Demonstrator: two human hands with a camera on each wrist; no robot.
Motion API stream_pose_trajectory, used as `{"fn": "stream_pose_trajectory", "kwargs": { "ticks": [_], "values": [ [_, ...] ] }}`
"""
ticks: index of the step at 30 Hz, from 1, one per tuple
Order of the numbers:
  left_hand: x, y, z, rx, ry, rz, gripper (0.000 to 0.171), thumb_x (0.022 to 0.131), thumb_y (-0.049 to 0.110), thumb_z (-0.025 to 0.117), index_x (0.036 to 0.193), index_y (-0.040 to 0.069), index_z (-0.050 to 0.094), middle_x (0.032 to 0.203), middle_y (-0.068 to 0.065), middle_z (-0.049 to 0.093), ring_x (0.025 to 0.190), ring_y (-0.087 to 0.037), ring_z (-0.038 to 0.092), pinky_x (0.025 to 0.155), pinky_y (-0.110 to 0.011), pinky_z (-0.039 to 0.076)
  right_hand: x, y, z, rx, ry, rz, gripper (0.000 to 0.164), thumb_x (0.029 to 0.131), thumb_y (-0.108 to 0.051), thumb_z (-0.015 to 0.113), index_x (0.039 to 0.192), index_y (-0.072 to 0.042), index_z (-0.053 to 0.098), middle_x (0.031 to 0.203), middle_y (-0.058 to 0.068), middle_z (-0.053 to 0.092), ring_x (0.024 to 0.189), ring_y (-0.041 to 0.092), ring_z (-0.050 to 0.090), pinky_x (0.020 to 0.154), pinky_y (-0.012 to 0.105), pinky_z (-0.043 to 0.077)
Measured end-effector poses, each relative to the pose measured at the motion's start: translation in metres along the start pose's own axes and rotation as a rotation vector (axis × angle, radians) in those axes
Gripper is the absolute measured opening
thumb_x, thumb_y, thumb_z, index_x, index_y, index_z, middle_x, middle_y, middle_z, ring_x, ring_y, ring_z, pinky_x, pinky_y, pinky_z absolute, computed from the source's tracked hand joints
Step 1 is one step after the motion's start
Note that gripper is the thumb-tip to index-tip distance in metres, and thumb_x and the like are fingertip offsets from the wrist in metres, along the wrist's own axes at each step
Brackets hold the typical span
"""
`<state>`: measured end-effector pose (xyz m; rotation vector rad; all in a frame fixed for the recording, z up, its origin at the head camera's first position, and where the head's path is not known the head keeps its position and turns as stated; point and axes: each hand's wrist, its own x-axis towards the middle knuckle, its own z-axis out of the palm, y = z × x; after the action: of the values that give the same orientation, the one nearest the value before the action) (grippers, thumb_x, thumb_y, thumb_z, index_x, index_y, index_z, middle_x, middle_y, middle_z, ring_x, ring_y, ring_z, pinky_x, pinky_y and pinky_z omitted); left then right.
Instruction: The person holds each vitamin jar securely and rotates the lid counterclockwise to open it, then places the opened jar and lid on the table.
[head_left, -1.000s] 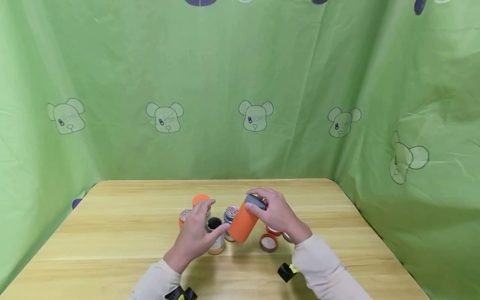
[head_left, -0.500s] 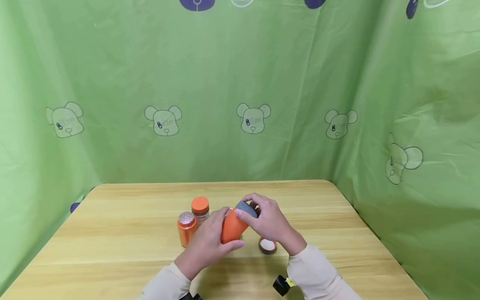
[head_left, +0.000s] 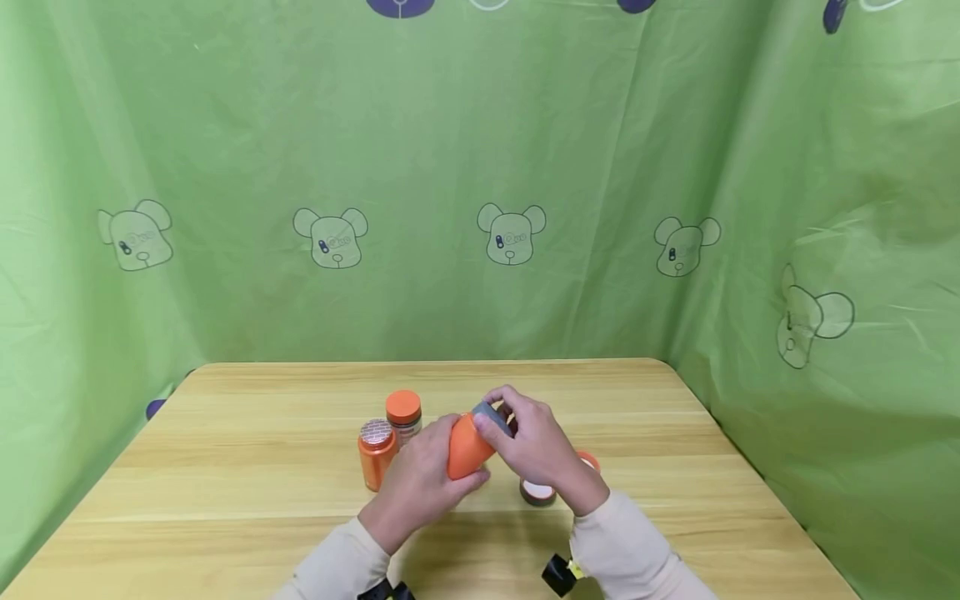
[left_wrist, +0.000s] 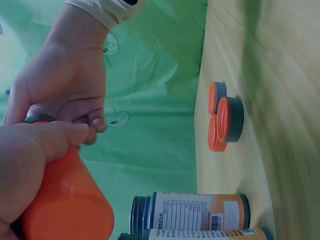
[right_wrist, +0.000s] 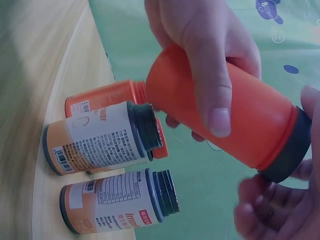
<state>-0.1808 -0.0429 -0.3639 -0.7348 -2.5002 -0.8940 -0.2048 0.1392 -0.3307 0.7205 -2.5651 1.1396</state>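
Observation:
An orange bottle (head_left: pixel 467 450) with a dark grey lid (head_left: pixel 491 414) is held tilted above the table, its lid end up and to the right. My left hand (head_left: pixel 423 479) grips the bottle's body, the thumb lying along its side in the right wrist view. At the lid, my right hand (head_left: pixel 536 442) pinches with thumb and fingers. Two white-labelled bottles (right_wrist: pixel 100 137) with bare threaded necks stand beneath the hands, mostly hidden in the head view.
Left of the hands stand an orange bottle with a foil-sealed mouth (head_left: pixel 377 454) and a bottle with an orange cap (head_left: pixel 403 408). Three loose caps (left_wrist: pixel 231 120), orange inside or outside, lie on the wooden table (head_left: pixel 225 483) to the right. Green curtain surrounds the table.
My left hand has come from beside the bottles to grip the orange bottle's body. My right hand has brought the bottle slightly left and keeps hold of its lid.

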Motion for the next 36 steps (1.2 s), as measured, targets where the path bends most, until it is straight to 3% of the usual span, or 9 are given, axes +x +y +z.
{"fn": "stream_pose_trajectory", "kwargs": {
  "ticks": [5, 9, 12, 18, 26, 36],
  "values": [
    [-0.002, 0.002, 0.002, -0.083, -0.076, 0.008, 0.062, 0.077, 0.033, 0.079, 0.121, -0.001, 0.053, 0.085, -0.001, 0.060, 0.068, -0.010, 0.054, 0.059, -0.025, 0.047, -0.002, 0.001, -0.002, -0.079, -0.060, 0.034, 0.025, 0.098, -0.037, 0.054, 0.090, -0.014, 0.058, 0.060, -0.010, 0.049, 0.056, 0.007, 0.047, 0.056, 0.027, 0.043],
    [-0.004, -0.001, 0.010, -0.179, -0.159, 0.018, 0.055, 0.079, 0.032, 0.077, 0.115, 0.000, 0.051, 0.079, 0.001, 0.057, 0.063, -0.006, 0.052, 0.054, -0.021, 0.045, -0.002, 0.003, -0.005, -0.117, -0.136, 0.098, 0.032, 0.096, -0.044, 0.054, 0.083, -0.014, 0.057, 0.060, -0.007, 0.049, 0.057, 0.010, 0.047, 0.055, 0.029, 0.042],
    [-0.006, -0.006, 0.016, -0.200, -0.194, 0.010, 0.052, 0.080, 0.032, 0.077, 0.115, 0.002, 0.051, 0.081, 0.001, 0.057, 0.064, -0.006, 0.053, 0.055, -0.021, 0.045, -0.004, 0.007, -0.005, -0.116, -0.187, 0.127, 0.035, 0.095, -0.047, 0.055, 0.085, -0.014, 0.056, 0.062, -0.005, 0.050, 0.058, 0.011, 0.048, 0.054, 0.030, 0.042],
    [-0.007, -0.014, 0.022, -0.180, -0.249, -0.027, 0.055, 0.081, 0.032, 0.076, 0.121, 0.005, 0.051, 0.089, 0.002, 0.058, 0.070, -0.006, 0.053, 0.062, -0.023, 0.047, -0.010, 0.019, 0.001, -0.098, -0.201, 0.135, 0.031, 0.093, -0.046, 0.058, 0.091, -0.015, 0.056, 0.065, -0.006, 0.052, 0.058, 0.010, 0.049, 0.054, 0.028, 0.043],
    [-0.004, -0.025, 0.029, -0.092, -0.241, 0.026, 0.057, 0.079, 0.028, 0.078, 0.122, 0.005, 0.050, 0.092, 0.001, 0.058, 0.075, -0.008, 0.054, 0.067, -0.026, 0.048, -0.012, 0.028, 0.008, -0.092, -0.187, 0.117, 0.031, 0.092, -0.044, 0.059, 0.096, -0.013, 0.056, 0.066, -0.004, 0.051, 0.059, 0.011, 0.047, 0.054, 0.028, 0.041],
    [-0.004, -0.031, 0.030, -0.051, -0.269, 0.034, 0.058, 0.081, 0.027, 0.078, 0.125, 0.005, 0.048, 0.094, 0.001, 0.058, 0.076, -0.009, 0.054, 0.069, -0.028, 0.049, -0.015, 0.030, 0.011, -0.060, -0.196, 0.121, 0.028, 0.092, -0.042, 0.061, 0.101, -0.015, 0.055, 0.072, -0.005, 0.054, 0.061, 0.010, 0.049, 0.055, 0.028, 0.042]
  ]
}}
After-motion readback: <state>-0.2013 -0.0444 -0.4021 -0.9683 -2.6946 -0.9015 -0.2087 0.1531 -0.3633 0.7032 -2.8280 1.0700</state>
